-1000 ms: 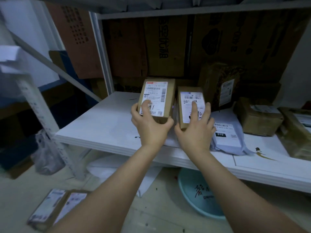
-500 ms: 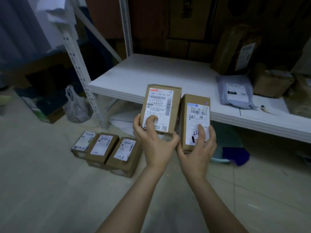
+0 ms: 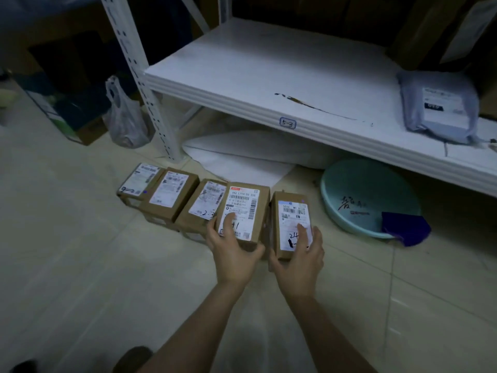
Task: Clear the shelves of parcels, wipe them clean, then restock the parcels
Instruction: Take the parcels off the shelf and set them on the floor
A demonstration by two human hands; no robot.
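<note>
Two parcels near floor (image 3: 80,265): left hand (image 3: 234,254) clasps box 41 (image 3: 243,208), right hand (image 3: 301,258) clasps box 24 (image 3: 289,219). Risk: box 41 lands tilted on floor row (image 3: 172,195) just left of grip.

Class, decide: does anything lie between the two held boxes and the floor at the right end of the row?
Nothing visible does. The left box and right box are held beside the row; the basin sits apart, further right. What lies directly beneath is hidden.
</note>
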